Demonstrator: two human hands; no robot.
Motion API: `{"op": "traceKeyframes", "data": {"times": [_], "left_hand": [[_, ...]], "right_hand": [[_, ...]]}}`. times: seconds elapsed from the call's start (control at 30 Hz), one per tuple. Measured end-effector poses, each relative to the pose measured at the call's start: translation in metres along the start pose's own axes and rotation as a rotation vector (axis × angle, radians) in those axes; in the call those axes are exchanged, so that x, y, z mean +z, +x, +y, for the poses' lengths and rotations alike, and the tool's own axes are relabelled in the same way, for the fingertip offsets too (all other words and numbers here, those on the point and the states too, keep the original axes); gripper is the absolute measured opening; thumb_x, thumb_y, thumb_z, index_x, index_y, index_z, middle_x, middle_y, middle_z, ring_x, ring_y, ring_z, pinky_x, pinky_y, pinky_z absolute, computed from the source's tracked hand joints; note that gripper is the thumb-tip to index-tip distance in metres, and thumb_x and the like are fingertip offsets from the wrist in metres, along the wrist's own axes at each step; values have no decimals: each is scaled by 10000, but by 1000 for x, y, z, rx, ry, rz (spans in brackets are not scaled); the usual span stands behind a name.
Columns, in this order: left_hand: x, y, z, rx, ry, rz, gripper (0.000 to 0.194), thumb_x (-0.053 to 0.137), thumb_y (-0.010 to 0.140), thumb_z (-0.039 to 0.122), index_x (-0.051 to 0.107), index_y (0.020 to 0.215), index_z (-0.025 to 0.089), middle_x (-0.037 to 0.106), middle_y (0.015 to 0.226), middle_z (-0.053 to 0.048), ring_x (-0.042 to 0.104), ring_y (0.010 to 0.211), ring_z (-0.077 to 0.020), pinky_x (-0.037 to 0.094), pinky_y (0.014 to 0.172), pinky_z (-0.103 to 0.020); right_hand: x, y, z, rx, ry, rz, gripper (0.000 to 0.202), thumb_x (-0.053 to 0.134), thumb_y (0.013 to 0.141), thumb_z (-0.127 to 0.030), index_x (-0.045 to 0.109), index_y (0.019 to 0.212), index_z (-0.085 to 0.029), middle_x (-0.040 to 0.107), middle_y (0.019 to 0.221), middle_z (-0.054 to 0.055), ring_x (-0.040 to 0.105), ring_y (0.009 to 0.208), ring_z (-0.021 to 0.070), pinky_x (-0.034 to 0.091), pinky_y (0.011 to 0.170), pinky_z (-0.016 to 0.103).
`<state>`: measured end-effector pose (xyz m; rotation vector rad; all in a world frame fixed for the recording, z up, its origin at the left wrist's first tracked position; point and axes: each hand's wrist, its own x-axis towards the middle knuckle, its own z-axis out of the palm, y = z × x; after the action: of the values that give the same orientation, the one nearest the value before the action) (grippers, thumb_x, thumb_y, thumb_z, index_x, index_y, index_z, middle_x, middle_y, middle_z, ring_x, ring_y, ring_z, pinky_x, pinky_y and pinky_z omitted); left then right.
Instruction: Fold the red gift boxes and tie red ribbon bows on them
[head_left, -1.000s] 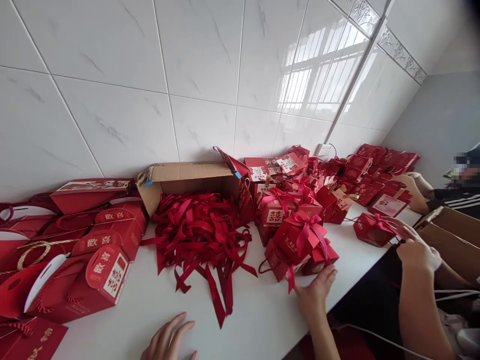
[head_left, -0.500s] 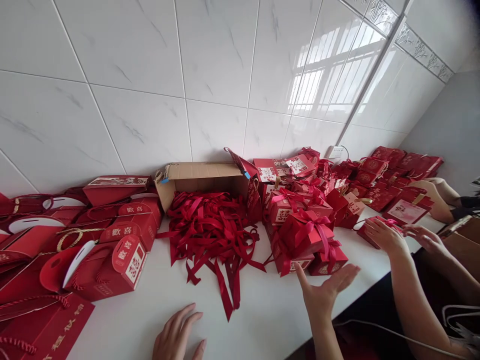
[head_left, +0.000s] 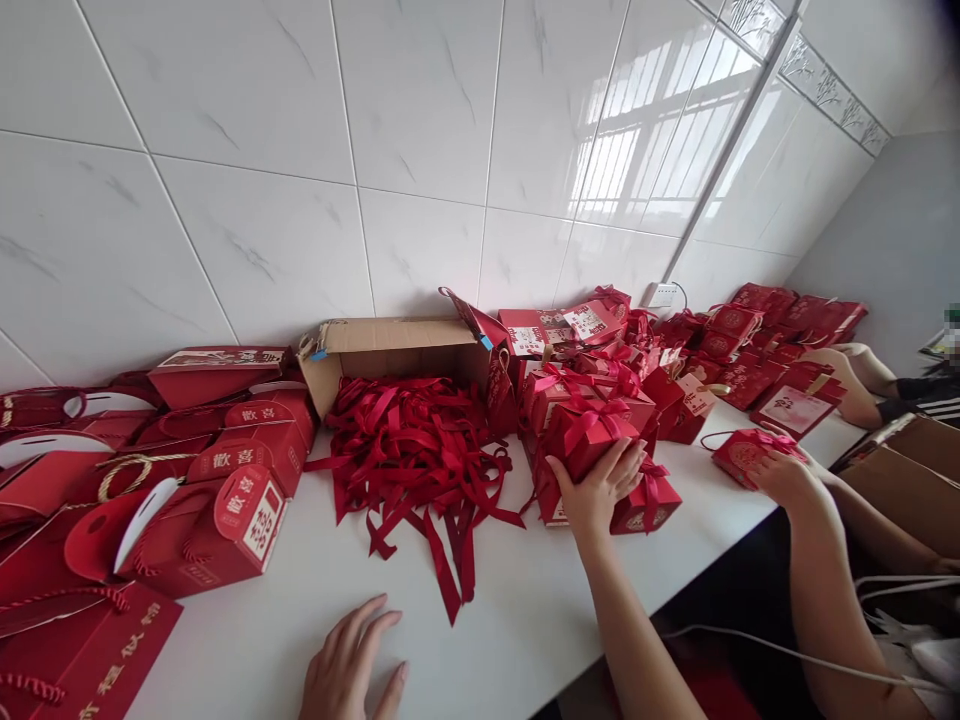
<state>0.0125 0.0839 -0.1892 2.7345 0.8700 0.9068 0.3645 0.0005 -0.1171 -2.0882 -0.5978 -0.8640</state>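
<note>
My right hand [head_left: 598, 487] grips the near side of a red gift box with a ribbon bow [head_left: 587, 432], which sits on top of a stack of similar small red boxes [head_left: 649, 497]. Flat on the white table [head_left: 495, 620] near its front edge lies my left hand [head_left: 346, 668], fingers spread and holding nothing. A heap of loose red ribbons [head_left: 412, 450] lies between the two hands, further back.
An open cardboard box [head_left: 390, 345] lies on its side against the tiled wall. Red handle boxes [head_left: 225, 520] crowd the left. More red boxes [head_left: 750, 340] fill the back right. A co-worker's hands [head_left: 787, 478] touch a small red box [head_left: 742, 455] at the right.
My right hand has moved up from the table onto the ribboned gift box and closed on it. My left hand stays flat on the table. The co-worker's hands shifted slightly.
</note>
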Motion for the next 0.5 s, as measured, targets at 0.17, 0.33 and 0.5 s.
{"op": "traceKeyframes", "data": {"times": [0.17,0.33,0.5], "left_hand": [[-6,6,6,15,-18,12,306,561,858,339,636,1144,259,685,1206,-69,664,1070,-249,555,813,-355],[-19,7,17,-20,-104,66,336,545,881,285,557,1217,264,650,1216,-65,635,1106,-227,545,852,-330],[-83,19,8,-224,53,390,428,587,876,347,512,1271,201,550,1317,-159,500,1259,-340,386,1073,-530]], "right_hand": [[-24,-18,-7,-60,21,39,1115,520,849,-680,-182,1529,-142,-50,1572,292,-41,1454,483,127,1032,779],[-74,-81,-25,-99,264,-64,912,529,928,-455,-97,1545,-209,-33,1592,225,34,1481,420,227,1079,702],[-91,-135,-29,-121,543,-239,737,566,911,-310,168,1529,-264,149,1580,193,224,1443,413,321,1035,683]]}}
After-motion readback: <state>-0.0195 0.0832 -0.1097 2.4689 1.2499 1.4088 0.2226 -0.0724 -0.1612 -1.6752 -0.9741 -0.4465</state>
